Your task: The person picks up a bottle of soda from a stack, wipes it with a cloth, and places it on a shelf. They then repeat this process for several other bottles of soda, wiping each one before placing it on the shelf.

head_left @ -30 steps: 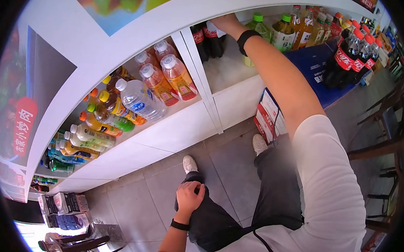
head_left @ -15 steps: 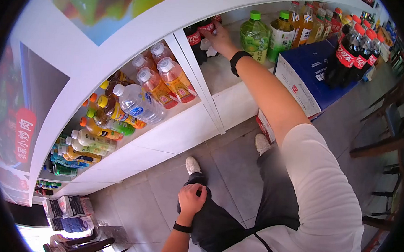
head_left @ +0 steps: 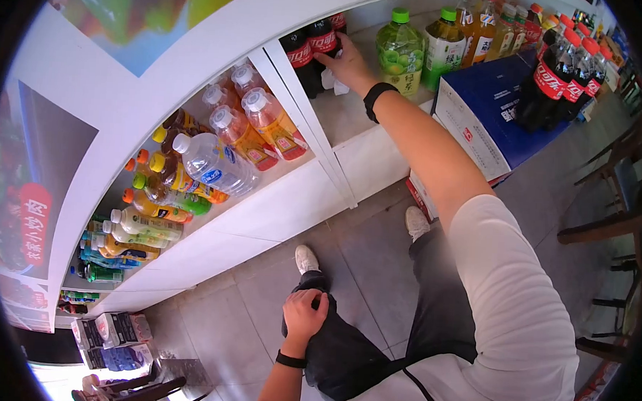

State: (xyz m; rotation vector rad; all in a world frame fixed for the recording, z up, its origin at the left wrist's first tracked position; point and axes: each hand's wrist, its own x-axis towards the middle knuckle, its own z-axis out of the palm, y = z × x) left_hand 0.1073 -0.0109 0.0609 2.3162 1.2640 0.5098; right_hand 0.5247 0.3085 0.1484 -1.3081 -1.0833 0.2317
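Observation:
My right hand (head_left: 348, 62) reaches into the upper shelf compartment, its fingers curled against a cola bottle (head_left: 322, 39) with a red label, a crumpled white tissue or cloth (head_left: 334, 82) under the palm. Another cola bottle (head_left: 299, 54) stands left of it. To the hand's right is a large green-capped bottle (head_left: 401, 54), with a green tea bottle (head_left: 445, 47) beyond. My left hand (head_left: 306, 313) rests on my knee, fingers bent; it touches none of the bottles.
Juice, tea and water bottles (head_left: 214, 164) line the shelf left of a white divider (head_left: 307, 120). A blue carton (head_left: 486, 100) at the right bears a pack of cola bottles (head_left: 549, 82). Wooden chairs (head_left: 601, 228) stand at the right, stacked boxes (head_left: 114, 331) at lower left.
The view has shifted slightly, and more of the cola bottles shows beside my right hand. My right hand stays at the bottles, and my left hand remains on the knee.

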